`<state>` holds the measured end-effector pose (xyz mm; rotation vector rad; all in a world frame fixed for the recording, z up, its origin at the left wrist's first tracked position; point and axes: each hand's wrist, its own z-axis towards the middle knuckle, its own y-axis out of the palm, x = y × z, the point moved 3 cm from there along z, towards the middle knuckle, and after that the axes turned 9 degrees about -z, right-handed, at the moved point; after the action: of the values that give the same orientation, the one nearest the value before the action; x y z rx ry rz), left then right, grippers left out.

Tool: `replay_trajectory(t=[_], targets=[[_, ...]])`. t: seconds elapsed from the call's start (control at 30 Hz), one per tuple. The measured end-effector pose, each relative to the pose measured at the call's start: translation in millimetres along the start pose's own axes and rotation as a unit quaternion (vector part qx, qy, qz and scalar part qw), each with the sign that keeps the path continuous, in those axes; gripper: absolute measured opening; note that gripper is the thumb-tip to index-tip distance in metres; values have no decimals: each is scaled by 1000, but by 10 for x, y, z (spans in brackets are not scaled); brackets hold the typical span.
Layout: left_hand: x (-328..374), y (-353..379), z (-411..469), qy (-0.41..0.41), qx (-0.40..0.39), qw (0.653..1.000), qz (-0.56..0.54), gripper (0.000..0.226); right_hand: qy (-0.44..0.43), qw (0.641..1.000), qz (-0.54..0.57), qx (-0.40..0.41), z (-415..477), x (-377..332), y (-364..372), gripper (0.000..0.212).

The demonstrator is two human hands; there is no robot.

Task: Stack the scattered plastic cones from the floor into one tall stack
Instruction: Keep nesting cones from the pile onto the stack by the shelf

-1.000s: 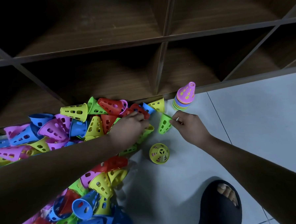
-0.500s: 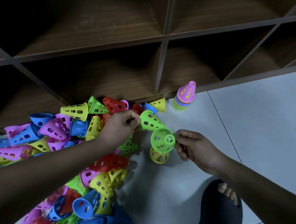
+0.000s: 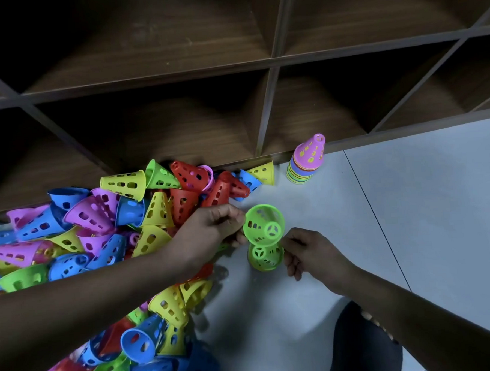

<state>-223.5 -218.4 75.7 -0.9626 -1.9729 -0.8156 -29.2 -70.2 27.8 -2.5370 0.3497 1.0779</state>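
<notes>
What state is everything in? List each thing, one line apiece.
Upper green perforated plastic cone: held aloft, open end tilted upward.
Lower green perforated plastic cone: on the floor, narrow end up.
Left hand: pinches the upper cone's rim.
Right hand: pinches the upper cone's lower edge.
Pink-topped stack of plastic cones: upright on the floor.
Pile of loose coloured plastic cones: unstacked, mostly on their sides.

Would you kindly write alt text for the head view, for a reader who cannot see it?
A left hand holds a green cone beside a second green cone gripped by the right hand, over a pale floor. A heap of coloured cones lies left; a short stack stands by wooden shelves.
</notes>
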Motion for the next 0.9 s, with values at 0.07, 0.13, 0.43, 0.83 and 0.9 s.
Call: replay_trajectory(t=[0.07, 0.13, 0.43, 0.83, 0.9], targets=[[-60, 24, -29, -11, -14, 1000, 5, 17, 3, 1000, -12, 4, -2, 8, 16, 24], [-113, 35, -39, -18, -19, 1000, 10, 18, 4, 999, -32, 4, 4, 43, 27, 20], [-262, 111, -65, -30, -39, 995, 90, 18, 24, 998, -52, 12, 54, 128, -35, 4], [-226, -76, 19, 42, 16, 946, 322, 4, 8, 998, -64, 14, 165, 81, -163, 7], [-166, -159, 30, 88, 20, 924, 371, 2, 1, 997, -74, 19, 201, 26, -174, 7]])
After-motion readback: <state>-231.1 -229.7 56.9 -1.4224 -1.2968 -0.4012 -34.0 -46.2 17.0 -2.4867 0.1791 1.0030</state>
